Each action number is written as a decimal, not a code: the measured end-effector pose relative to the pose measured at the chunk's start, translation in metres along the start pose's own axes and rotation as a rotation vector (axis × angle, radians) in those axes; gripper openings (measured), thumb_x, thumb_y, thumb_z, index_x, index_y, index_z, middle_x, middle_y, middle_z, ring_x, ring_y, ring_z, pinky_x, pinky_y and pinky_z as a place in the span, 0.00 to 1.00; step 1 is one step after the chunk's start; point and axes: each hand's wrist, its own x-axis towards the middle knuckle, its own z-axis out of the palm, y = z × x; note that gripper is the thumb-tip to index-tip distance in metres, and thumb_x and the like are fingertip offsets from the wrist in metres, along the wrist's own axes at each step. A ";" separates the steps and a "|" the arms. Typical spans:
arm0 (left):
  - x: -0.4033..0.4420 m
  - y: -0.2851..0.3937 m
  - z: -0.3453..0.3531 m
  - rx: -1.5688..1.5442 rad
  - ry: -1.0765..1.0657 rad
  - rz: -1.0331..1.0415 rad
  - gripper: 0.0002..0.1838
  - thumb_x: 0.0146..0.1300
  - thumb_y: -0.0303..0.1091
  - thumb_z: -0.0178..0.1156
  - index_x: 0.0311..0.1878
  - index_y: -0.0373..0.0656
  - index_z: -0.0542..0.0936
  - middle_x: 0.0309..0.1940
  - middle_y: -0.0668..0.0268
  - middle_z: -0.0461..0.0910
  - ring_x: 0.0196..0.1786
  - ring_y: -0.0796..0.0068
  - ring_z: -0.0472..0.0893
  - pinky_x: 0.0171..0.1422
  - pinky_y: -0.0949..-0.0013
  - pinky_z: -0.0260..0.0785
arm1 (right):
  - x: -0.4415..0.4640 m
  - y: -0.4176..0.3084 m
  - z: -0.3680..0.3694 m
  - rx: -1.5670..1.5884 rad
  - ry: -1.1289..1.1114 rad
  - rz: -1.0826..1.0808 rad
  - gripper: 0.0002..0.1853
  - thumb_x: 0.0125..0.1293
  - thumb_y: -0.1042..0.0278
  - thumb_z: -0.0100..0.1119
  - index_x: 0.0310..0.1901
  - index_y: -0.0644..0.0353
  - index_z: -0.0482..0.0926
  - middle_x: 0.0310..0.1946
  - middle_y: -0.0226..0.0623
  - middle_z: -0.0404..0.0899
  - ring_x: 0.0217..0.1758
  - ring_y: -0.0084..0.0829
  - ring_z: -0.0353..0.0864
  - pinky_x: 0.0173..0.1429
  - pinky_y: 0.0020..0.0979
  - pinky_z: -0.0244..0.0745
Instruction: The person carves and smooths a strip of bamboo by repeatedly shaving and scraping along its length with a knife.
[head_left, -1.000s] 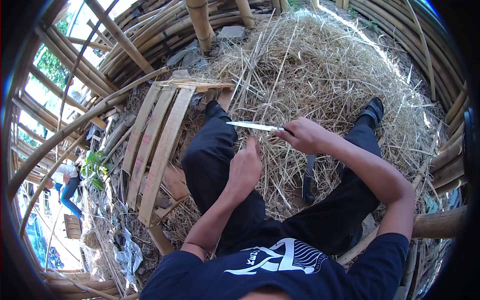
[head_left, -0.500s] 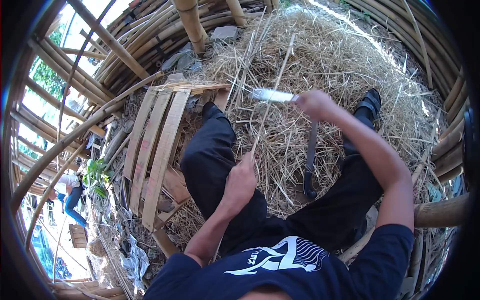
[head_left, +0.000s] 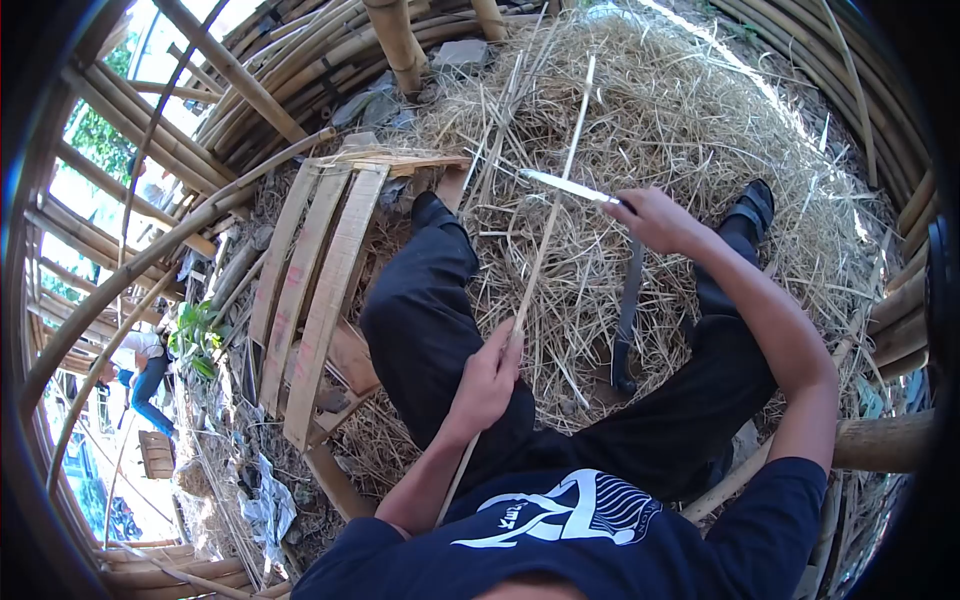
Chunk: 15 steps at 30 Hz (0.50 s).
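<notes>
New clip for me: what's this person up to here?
Someone is working with a long thin strip and a knife, legs apart over loose straw. The left hand grips the strip, while the right hand holds the knife, its blade crossing the strip in view; whether they touch is unclear. A second knife lies on the straw between the legs, with wooden slats off to the left.

I see a slatted wooden crate and green leaves at left, another person at far left.
</notes>
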 end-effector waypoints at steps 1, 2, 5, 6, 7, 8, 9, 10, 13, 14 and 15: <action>0.008 0.002 -0.001 -0.235 -0.050 -0.030 0.17 0.75 0.35 0.46 0.63 0.40 0.69 0.17 0.73 0.64 0.17 0.88 0.63 0.21 0.79 0.57 | -0.003 -0.010 0.006 0.078 0.022 -0.088 0.25 0.73 0.47 0.44 0.36 0.66 0.76 0.19 0.47 0.75 0.22 0.41 0.75 0.34 0.43 0.70; 0.013 0.010 -0.005 -0.334 -0.123 -0.085 0.18 0.77 0.35 0.43 0.65 0.42 0.66 0.19 0.77 0.62 0.14 0.92 0.59 0.16 0.85 0.52 | -0.005 -0.021 0.009 0.073 -0.027 -0.087 0.25 0.73 0.47 0.45 0.38 0.66 0.77 0.20 0.48 0.75 0.23 0.42 0.76 0.35 0.43 0.70; 0.026 0.025 -0.011 -0.490 -0.135 -0.143 0.18 0.77 0.35 0.42 0.64 0.40 0.66 0.21 0.74 0.65 0.11 0.90 0.58 0.13 0.83 0.51 | -0.015 -0.058 0.009 0.079 -0.173 -0.104 0.24 0.73 0.47 0.45 0.42 0.64 0.78 0.22 0.49 0.77 0.26 0.46 0.78 0.38 0.45 0.72; 0.031 0.030 -0.011 -0.505 -0.106 -0.138 0.17 0.77 0.37 0.41 0.61 0.39 0.68 0.22 0.74 0.64 0.10 0.89 0.57 0.12 0.83 0.51 | -0.017 -0.063 0.014 0.082 -0.175 -0.132 0.24 0.73 0.46 0.45 0.42 0.64 0.77 0.24 0.51 0.77 0.29 0.48 0.79 0.40 0.47 0.72; 0.035 0.031 -0.014 -0.504 -0.105 -0.135 0.17 0.77 0.37 0.41 0.61 0.39 0.68 0.22 0.74 0.64 0.10 0.89 0.57 0.12 0.83 0.51 | -0.018 -0.067 0.018 0.070 -0.220 -0.128 0.24 0.73 0.46 0.45 0.42 0.63 0.77 0.25 0.52 0.77 0.30 0.51 0.79 0.39 0.48 0.72; 0.038 0.033 -0.017 -0.575 -0.126 -0.137 0.16 0.77 0.37 0.41 0.60 0.39 0.69 0.21 0.74 0.64 0.10 0.90 0.57 0.13 0.83 0.51 | -0.019 -0.068 0.023 0.100 -0.186 -0.203 0.24 0.73 0.46 0.44 0.42 0.62 0.78 0.23 0.52 0.76 0.29 0.52 0.78 0.38 0.48 0.72; 0.041 0.034 -0.019 -0.647 -0.148 -0.139 0.16 0.77 0.38 0.41 0.58 0.39 0.69 0.21 0.74 0.63 0.10 0.90 0.57 0.13 0.83 0.51 | -0.020 -0.069 0.028 0.129 -0.152 -0.279 0.24 0.73 0.46 0.44 0.41 0.62 0.78 0.22 0.52 0.76 0.28 0.52 0.78 0.37 0.49 0.72; 0.043 0.037 -0.019 -0.680 -0.142 -0.164 0.16 0.77 0.40 0.41 0.56 0.39 0.70 0.21 0.75 0.62 0.10 0.90 0.57 0.12 0.84 0.50 | -0.019 -0.067 0.033 0.129 -0.150 -0.281 0.24 0.73 0.46 0.44 0.41 0.62 0.78 0.22 0.52 0.76 0.28 0.52 0.78 0.37 0.49 0.72; 0.049 0.039 -0.020 -0.756 -0.147 -0.195 0.16 0.77 0.40 0.41 0.54 0.39 0.70 0.20 0.75 0.62 0.09 0.90 0.56 0.11 0.83 0.48 | -0.018 -0.064 0.043 0.093 -0.133 -0.392 0.23 0.73 0.47 0.44 0.39 0.61 0.78 0.19 0.51 0.75 0.26 0.53 0.77 0.35 0.49 0.71; 0.050 0.039 -0.021 -0.757 -0.147 -0.194 0.16 0.77 0.40 0.41 0.54 0.39 0.70 0.20 0.75 0.62 0.09 0.90 0.56 0.11 0.83 0.48 | -0.018 -0.066 0.043 0.104 -0.141 -0.378 0.21 0.73 0.51 0.44 0.38 0.62 0.77 0.21 0.51 0.75 0.28 0.54 0.77 0.35 0.49 0.70; 0.051 0.039 -0.021 -0.776 -0.159 -0.202 0.16 0.77 0.40 0.41 0.53 0.39 0.70 0.19 0.75 0.62 0.08 0.89 0.55 0.10 0.83 0.47 | -0.019 -0.068 0.042 0.116 -0.150 -0.362 0.18 0.74 0.55 0.45 0.36 0.64 0.75 0.23 0.51 0.75 0.30 0.54 0.76 0.36 0.49 0.68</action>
